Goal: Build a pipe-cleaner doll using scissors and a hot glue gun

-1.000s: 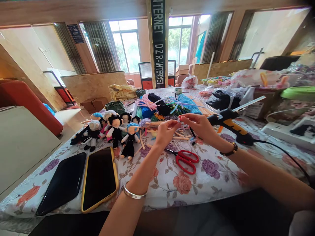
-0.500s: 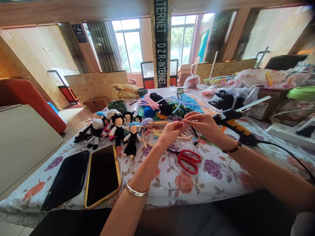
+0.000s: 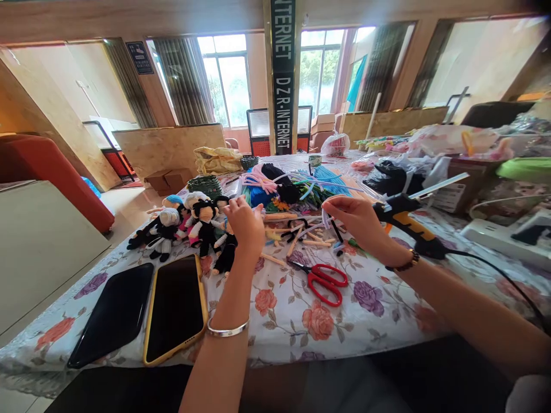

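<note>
My left hand (image 3: pixel 246 225) is down among the small dolls (image 3: pixel 202 221), its grip curled over one of them, though I cannot tell whether the fingers have closed on it. My right hand (image 3: pixel 355 221) pinches a short pale pipe cleaner (image 3: pixel 326 218) just above the red scissors (image 3: pixel 323 280) on the worktop (image 3: pixel 387 310), the glue gun (image 3: pixel 408 223) just beyond the scissors.

Bare tablecloth (image 3: pixel 387 312) is lying open near the front edge, while scissors (image 3: pixel 323 281), two phones (image 3: pixel 174 307), dolls (image 3: pixel 189 226), scattered sticks (image 3: pixel 301 235) and a glue gun (image 3: pixel 408 223) are crowding the middle.
</note>
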`<control>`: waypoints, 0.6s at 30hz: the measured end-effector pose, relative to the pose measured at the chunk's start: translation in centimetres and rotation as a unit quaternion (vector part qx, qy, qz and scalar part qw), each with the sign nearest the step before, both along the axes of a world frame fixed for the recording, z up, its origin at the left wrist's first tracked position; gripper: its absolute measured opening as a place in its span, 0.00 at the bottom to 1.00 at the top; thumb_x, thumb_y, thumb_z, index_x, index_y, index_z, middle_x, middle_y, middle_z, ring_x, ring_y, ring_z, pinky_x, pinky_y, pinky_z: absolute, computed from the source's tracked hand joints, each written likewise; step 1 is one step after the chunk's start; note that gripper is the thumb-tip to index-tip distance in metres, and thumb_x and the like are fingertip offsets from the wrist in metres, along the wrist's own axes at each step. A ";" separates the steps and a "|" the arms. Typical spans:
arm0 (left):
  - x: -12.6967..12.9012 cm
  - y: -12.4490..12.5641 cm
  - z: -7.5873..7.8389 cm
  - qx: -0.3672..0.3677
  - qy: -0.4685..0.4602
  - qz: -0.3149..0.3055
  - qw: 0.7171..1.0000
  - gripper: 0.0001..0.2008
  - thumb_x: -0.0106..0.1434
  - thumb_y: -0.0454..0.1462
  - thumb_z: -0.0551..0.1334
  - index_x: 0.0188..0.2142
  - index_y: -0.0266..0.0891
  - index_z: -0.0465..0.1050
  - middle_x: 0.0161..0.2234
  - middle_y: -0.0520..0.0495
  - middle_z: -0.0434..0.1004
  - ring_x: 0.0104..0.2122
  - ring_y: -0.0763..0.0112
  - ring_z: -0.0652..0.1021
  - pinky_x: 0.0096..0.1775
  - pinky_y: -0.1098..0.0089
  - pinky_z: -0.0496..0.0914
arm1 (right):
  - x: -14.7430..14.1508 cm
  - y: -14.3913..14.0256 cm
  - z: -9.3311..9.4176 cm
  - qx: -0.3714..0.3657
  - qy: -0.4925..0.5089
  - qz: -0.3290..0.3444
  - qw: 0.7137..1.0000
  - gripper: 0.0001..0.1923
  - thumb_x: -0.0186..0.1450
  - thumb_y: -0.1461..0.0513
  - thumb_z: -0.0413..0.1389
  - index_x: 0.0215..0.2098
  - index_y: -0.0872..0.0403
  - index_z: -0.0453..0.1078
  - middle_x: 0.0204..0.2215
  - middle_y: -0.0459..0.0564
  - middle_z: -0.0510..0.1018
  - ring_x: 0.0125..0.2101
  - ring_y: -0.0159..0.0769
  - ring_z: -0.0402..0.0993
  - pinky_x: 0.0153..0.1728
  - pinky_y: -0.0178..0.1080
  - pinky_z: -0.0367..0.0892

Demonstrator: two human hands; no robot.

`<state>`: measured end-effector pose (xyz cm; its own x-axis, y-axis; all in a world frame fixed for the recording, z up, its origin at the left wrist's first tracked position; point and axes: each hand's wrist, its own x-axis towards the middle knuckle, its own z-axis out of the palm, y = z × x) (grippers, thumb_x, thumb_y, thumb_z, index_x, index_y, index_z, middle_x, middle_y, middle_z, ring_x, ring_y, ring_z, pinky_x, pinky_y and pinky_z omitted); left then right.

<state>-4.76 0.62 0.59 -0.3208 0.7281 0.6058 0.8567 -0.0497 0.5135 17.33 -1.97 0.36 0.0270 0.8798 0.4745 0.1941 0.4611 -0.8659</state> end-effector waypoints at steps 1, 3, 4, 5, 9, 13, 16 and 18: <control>-0.6 0.3 -0.2 -0.043 0.028 0.002 0.999 0.19 0.61 0.41 0.58 0.47 0.27 0.69 0.47 0.29 0.71 0.51 0.49 0.67 0.53 0.55 0.58 | 0.1 0.1 0.0 -0.010 0.010 0.001 1.000 0.19 0.52 0.47 0.62 0.29 0.55 0.75 0.28 0.48 0.75 0.27 0.29 0.67 0.28 0.34 0.63; -1.5 0.8 -0.8 -0.127 0.091 -0.032 0.987 0.18 0.61 0.42 0.58 0.43 0.26 0.71 0.44 0.29 0.73 0.49 0.49 0.69 0.52 0.56 0.59 | 0.3 0.3 -0.1 -0.029 0.023 0.002 0.999 0.20 0.51 0.46 0.62 0.30 0.54 0.75 0.27 0.47 0.75 0.26 0.28 0.66 0.28 0.33 0.63; -1.7 1.0 -1.1 -0.143 0.112 -0.041 0.982 0.19 0.61 0.43 0.57 0.42 0.27 0.72 0.45 0.29 0.72 0.50 0.48 0.68 0.51 0.56 0.60 | 0.4 0.4 -0.1 -0.037 0.027 0.002 0.999 0.21 0.51 0.46 0.62 0.30 0.54 0.75 0.27 0.47 0.74 0.26 0.28 0.66 0.28 0.33 0.63; -1.9 1.2 -1.3 -0.151 0.125 -0.040 0.980 0.20 0.62 0.44 0.55 0.41 0.28 0.72 0.44 0.29 0.73 0.49 0.48 0.68 0.51 0.56 0.61 | 0.5 0.6 -0.2 -0.045 0.031 0.000 0.999 0.21 0.50 0.46 0.63 0.30 0.54 0.75 0.26 0.47 0.74 0.25 0.28 0.65 0.28 0.33 0.63; -2.2 1.6 -2.0 -0.162 0.125 -0.020 0.979 0.22 0.63 0.48 0.52 0.41 0.29 0.72 0.45 0.30 0.72 0.50 0.47 0.66 0.50 0.55 0.60 | 0.8 1.0 -0.6 -0.068 0.045 -0.003 0.997 0.21 0.47 0.46 0.64 0.28 0.54 0.75 0.24 0.46 0.73 0.23 0.26 0.63 0.27 0.33 0.62; -2.2 1.8 -2.3 -0.144 0.131 -0.028 0.981 0.17 0.60 0.44 0.57 0.44 0.35 0.70 0.47 0.33 0.68 0.49 0.48 0.65 0.47 0.56 0.61 | 0.8 1.1 -0.8 -0.083 0.058 0.018 0.995 0.22 0.49 0.45 0.63 0.30 0.53 0.74 0.27 0.47 0.74 0.24 0.27 0.64 0.26 0.33 0.63; -2.2 1.9 -2.4 -0.141 0.149 -0.048 0.978 0.15 0.57 0.39 0.61 0.43 0.37 0.68 0.47 0.35 0.68 0.49 0.50 0.65 0.47 0.58 0.60 | 0.6 1.0 -0.8 -0.094 0.083 0.028 0.992 0.21 0.49 0.45 0.63 0.31 0.53 0.74 0.29 0.47 0.74 0.26 0.27 0.66 0.27 0.32 0.64; -2.1 1.9 -2.5 -0.151 0.156 -0.070 0.974 0.16 0.54 0.37 0.63 0.43 0.36 0.66 0.45 0.37 0.68 0.49 0.51 0.65 0.48 0.59 0.59 | 0.5 0.9 -0.8 -0.103 0.102 0.029 0.989 0.21 0.49 0.46 0.64 0.31 0.53 0.74 0.30 0.47 0.74 0.27 0.27 0.67 0.27 0.31 0.64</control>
